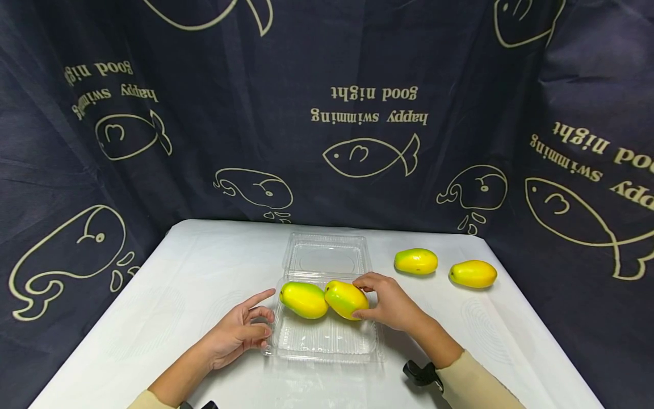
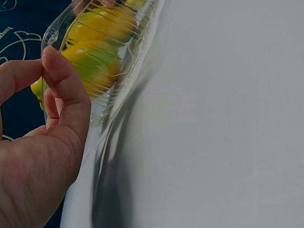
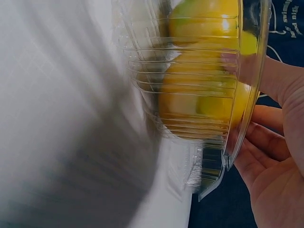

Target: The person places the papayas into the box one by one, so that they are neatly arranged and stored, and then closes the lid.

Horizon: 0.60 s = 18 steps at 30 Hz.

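Observation:
A clear plastic clamshell box (image 1: 327, 341) lies on the white table with its lid (image 1: 327, 257) folded back. Two yellow-green papayas sit side by side in its base: a left one (image 1: 304, 300) and a right one (image 1: 346, 299). My right hand (image 1: 390, 301) holds the right papaya from its right end, thumb below and fingers above; the box wall covers part of this grip in the right wrist view. At the box's left rim, my left hand (image 2: 52, 123) pinches the edge between thumb and index finger, the other fingers spread loosely.
Two more papayas, a nearer-to-box one (image 1: 416, 261) and a farther one (image 1: 473, 274), lie on the table at the back right. A dark curtain (image 1: 368, 204) with fish and whale drawings hangs behind the white-covered table (image 1: 194, 272).

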Available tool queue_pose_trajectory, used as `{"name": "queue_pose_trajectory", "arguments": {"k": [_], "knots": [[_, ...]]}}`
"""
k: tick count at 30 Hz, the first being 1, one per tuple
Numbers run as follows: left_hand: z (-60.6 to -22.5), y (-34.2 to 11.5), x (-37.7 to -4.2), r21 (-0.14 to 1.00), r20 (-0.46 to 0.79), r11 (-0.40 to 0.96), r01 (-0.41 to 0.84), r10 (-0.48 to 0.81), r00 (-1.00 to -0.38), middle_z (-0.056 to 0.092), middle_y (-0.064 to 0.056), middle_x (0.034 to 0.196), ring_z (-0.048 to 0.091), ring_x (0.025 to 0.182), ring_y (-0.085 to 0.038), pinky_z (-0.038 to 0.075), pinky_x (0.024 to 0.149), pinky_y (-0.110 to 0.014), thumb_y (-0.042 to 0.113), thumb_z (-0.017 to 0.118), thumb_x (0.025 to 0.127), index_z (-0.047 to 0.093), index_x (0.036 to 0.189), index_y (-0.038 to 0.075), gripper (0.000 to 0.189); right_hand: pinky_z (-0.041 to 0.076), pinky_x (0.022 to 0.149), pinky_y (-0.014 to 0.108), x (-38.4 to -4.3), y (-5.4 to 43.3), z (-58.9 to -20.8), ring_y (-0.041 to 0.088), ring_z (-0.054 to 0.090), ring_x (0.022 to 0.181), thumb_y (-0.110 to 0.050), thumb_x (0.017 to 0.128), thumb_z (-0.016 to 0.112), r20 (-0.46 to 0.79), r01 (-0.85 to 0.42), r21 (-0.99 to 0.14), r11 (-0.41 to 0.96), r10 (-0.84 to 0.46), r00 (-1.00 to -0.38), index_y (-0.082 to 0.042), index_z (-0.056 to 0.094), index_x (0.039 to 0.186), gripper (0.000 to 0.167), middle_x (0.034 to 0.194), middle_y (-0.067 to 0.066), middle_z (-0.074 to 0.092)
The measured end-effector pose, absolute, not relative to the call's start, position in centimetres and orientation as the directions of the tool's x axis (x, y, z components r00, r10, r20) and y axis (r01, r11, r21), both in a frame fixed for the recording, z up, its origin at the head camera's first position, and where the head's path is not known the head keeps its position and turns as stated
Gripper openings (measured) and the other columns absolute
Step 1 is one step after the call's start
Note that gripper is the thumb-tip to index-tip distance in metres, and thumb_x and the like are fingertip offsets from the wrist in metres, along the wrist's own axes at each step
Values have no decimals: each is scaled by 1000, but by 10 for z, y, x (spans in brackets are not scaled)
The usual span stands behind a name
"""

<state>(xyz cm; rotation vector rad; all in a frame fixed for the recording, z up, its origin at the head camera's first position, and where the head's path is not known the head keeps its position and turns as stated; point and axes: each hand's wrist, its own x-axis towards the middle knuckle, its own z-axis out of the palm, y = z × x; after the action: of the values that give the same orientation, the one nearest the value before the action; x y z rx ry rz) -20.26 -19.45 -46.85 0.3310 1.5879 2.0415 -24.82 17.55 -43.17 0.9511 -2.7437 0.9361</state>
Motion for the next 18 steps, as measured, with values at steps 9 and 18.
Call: {"name": "queue_pose_trajectory", "arguments": {"k": [9,18], "knots": [[-469,-195,-203,951,-118,-176,-253,551,-826,55,0,108,60,76,-9,59,69,-23,-12,60,92,5,165,8,93,60,93,35,-248,176,-432,17,67,106,-24,74,93,283,-596,-517,615,-534,-796,-11,72,119,52,116,-2,70],[-470,-196,-204,949,-117,-182,-257,553,-825,55,1,108,61,75,-9,59,69,-22,-12,60,93,5,164,8,93,60,94,35,-248,175,-433,17,67,107,-24,74,93,286,-589,-521,617,-525,-802,-11,72,119,52,117,-2,70]]}}
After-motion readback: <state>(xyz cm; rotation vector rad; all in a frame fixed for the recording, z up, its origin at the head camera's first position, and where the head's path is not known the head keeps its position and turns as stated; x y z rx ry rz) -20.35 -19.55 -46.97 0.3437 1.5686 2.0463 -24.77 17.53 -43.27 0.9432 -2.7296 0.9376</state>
